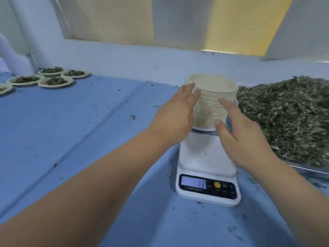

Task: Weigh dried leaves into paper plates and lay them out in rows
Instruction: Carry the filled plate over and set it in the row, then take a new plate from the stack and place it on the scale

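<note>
Plate stack (pixel 210 107): 1, by 1 scale (pixel 206 157) | left hand (pixel 175 113), right hand (pixel 243 136): straight-fingered, flanking it | filled plates (pixel 55 81): 5

A table (pixel 89 131) under a blue cover with long creases carries everything. A white scale (pixel 207 175) stands on it, its display on the near side reading 13. Just right of the scale, a metal tray (pixel 306 169) holds a broad heap of dried leaves (pixel 284 113). Far to the scale's left, toward the back wall, five plates (pixel 55 82) of leaves sit close together in two rows; one is cut by the frame edge. Dark crumbs (pixel 132 117) are scattered over the cover, thickest in front of the scale and to its right.
</note>
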